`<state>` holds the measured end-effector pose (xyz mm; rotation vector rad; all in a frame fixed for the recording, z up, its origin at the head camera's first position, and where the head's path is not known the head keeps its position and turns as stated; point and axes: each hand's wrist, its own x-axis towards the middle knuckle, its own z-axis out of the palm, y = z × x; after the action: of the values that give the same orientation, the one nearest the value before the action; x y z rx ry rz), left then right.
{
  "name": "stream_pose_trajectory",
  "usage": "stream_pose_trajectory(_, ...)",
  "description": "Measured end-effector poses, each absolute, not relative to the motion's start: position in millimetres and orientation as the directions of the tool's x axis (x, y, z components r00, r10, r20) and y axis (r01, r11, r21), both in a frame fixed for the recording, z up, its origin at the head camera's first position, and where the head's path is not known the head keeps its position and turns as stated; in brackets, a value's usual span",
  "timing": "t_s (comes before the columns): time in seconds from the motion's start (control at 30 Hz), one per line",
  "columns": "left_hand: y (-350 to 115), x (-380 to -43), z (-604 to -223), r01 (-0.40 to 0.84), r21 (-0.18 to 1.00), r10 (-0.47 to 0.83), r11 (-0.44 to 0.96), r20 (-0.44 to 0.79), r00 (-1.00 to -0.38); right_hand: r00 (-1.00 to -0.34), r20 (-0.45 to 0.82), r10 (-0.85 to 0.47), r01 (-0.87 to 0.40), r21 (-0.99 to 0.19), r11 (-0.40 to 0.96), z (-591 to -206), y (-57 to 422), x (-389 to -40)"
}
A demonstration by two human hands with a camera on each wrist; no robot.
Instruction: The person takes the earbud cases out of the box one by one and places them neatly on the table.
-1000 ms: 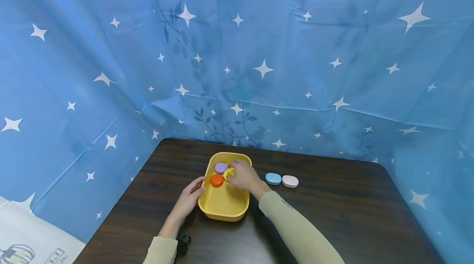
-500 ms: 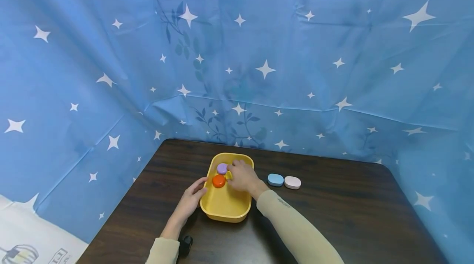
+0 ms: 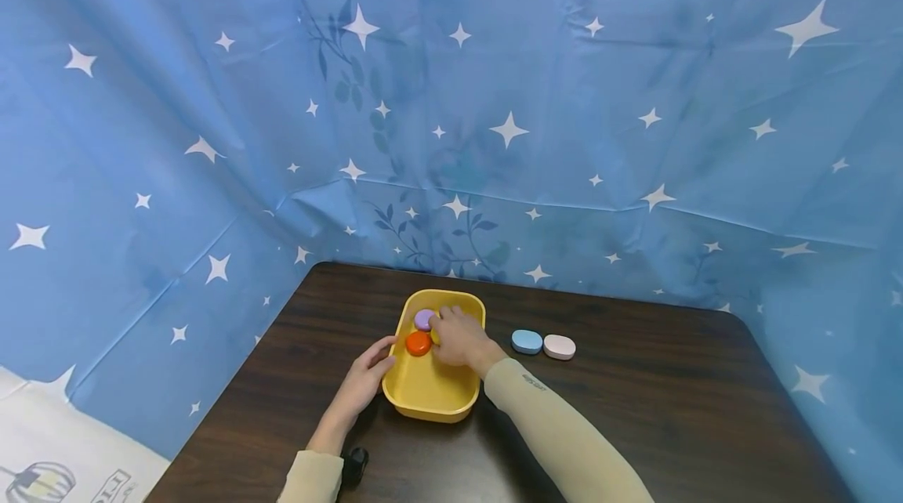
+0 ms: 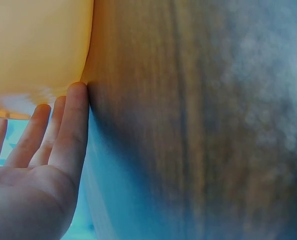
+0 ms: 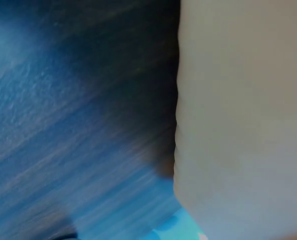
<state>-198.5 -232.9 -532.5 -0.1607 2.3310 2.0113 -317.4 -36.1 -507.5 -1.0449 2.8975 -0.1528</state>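
A yellow tub (image 3: 433,401) with rounded corners stands on the dark table. My left hand (image 3: 365,379) steadies its left side, and in the left wrist view the extended fingers (image 4: 71,125) lie against the tub's wall (image 4: 38,45). My right hand (image 3: 462,338) reaches inside, fingers curled around a small yellow rounded piece (image 3: 434,337) that is mostly hidden behind them. Beside it in the tub lie a round orange-red piece (image 3: 418,343) and a purple one (image 3: 424,320). A sleeve (image 5: 243,120) fills much of the right wrist view, where the hand is out of sight.
To the right of the tub, a light blue oval piece (image 3: 527,341) and a pale pink oval piece (image 3: 560,346) sit side by side on the wood-grain table (image 3: 656,409). A blue curtain (image 3: 564,95) with white stars hangs behind and left of the table.
My right hand has shifted slightly over the yellow piece, covering more of it. The left hand stays at the tub's side. The whole head view has drifted a little.
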Motion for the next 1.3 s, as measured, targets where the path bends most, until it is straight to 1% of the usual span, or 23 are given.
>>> stream_pose_trajectory(0.3, -231.1, -199.4, -531.4, -0.123, 0.982, -0.061, 0.144, -0.115, -0.991, -0.764, -0.054, -0.643, -0.636, -0.106, 0.765, -505.0, -37.4, -314.6)
stream_pose_trajectory(0.6, -230.8, -197.6, -529.6, -0.102, 0.983, -0.045, 0.152, -0.096, -0.994, -0.771, -0.074, -0.633, -0.623, -0.116, 0.773, -505.9, -39.0, -312.8)
stream_pose_trajectory(0.87, -230.5, -197.8, -529.8, -0.106, 0.982, -0.047, 0.159, -0.100, -0.994, -0.789, -0.110, -0.605, -0.579, -0.196, 0.791, -504.6, -38.3, -311.7)
stream_pose_trajectory(1.3, -230.7, -199.0, -532.6, -0.102, 0.984, -0.055, 0.148, -0.094, -0.994, -0.794, -0.074, -0.604, -0.571, -0.250, 0.782, -502.2, -36.7, -312.0)
